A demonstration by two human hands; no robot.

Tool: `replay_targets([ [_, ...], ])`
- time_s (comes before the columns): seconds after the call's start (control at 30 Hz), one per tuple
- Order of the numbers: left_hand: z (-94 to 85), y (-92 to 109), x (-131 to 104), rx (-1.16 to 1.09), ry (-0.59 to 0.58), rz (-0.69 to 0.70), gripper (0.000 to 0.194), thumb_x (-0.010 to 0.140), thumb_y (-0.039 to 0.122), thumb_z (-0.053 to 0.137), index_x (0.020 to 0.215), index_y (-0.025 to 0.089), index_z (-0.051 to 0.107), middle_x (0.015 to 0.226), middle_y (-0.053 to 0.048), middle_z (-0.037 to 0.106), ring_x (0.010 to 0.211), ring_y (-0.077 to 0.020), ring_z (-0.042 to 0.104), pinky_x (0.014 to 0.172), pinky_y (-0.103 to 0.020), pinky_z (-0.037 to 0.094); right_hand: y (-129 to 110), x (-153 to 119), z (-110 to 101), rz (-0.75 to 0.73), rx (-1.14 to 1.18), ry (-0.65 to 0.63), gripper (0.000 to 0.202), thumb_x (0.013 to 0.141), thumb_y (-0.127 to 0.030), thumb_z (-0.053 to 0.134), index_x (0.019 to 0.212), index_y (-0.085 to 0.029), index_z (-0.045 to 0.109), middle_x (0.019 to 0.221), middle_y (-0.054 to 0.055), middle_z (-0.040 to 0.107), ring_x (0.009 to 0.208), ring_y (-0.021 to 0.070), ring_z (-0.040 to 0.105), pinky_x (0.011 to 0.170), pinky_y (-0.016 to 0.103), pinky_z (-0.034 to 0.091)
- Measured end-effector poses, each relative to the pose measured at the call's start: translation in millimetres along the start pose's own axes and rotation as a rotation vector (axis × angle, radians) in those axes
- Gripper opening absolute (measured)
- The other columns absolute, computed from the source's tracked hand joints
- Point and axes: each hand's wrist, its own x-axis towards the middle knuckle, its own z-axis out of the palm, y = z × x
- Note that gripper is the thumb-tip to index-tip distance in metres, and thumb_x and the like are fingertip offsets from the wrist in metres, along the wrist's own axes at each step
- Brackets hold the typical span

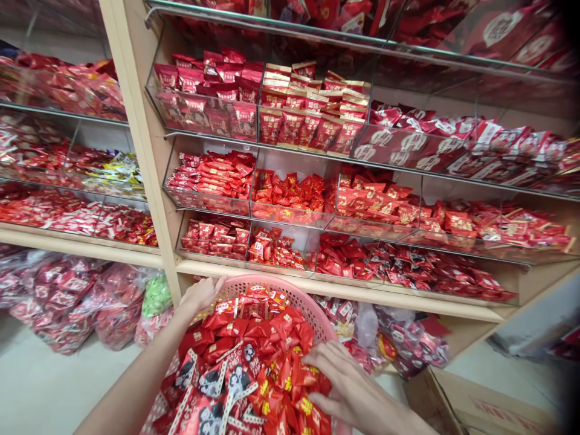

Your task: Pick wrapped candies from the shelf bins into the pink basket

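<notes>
A pink perforated plastic basket [324, 323] stands in front of me, heaped with small wrapped packets. Its left side holds dark red packets with black-and-white pictures [238, 380]; bright red packets with yellow print [281, 386] lie on the right. My left hand [202, 297] is closed over the basket's far left rim, close to the lowest shelf edge. Over the right part of the heap is my right hand [339, 377], thumb and fingers apart and touching the red packets. No packet is lifted in it.
Beyond the basket rises a wooden shelf unit [344, 287] with clear compartments of red packets [290, 196]. Another such unit stands left, behind a wooden upright [140, 139]. Filled plastic bags [67, 302] lie on the floor beneath. At the lower right is a cardboard box [489, 405].
</notes>
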Motion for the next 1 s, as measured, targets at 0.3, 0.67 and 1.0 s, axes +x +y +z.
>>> replay_targets([
  [0.3, 1.1, -2, -1, -0.038, 0.006, 0.016, 0.076, 0.081, 0.062, 0.011, 0.097, 0.011, 0.065, 0.105, -0.022, 0.064, 0.102, -0.0332, 0.058, 0.085, -0.041, 0.042, 6, 55, -63, -0.204, -0.157, 0.329, 0.025, 0.087, -0.029, 0.048, 0.110, -0.019, 0.051, 0.095, 0.007, 0.059, 0.089, 0.0187, 0.053, 0.082, 0.035, 0.042],
  [0.67, 2.8, -4, -2, -0.028, 0.031, 0.000, 0.070, 0.083, 0.058, 0.014, 0.096, 0.011, 0.064, 0.101, -0.021, 0.066, 0.101, -0.0317, 0.059, 0.084, -0.040, 0.042, 70, 234, -193, 0.317, -0.114, 0.492, 0.016, 0.077, -0.021, 0.055, 0.091, -0.016, 0.062, 0.087, 0.004, 0.065, 0.082, 0.0143, 0.058, 0.075, 0.022, 0.042],
  [1.0, 2.9, -4, -1, -0.021, 0.031, -0.003, 0.071, 0.083, 0.059, 0.013, 0.088, 0.012, 0.066, 0.096, -0.021, 0.067, 0.098, -0.0321, 0.060, 0.083, -0.041, 0.043, 89, 270, -172, 0.595, 0.030, 0.261, 0.014, 0.067, -0.017, 0.064, 0.055, -0.011, 0.060, 0.047, -0.001, 0.054, 0.046, 0.0115, 0.052, 0.045, 0.021, 0.040],
])
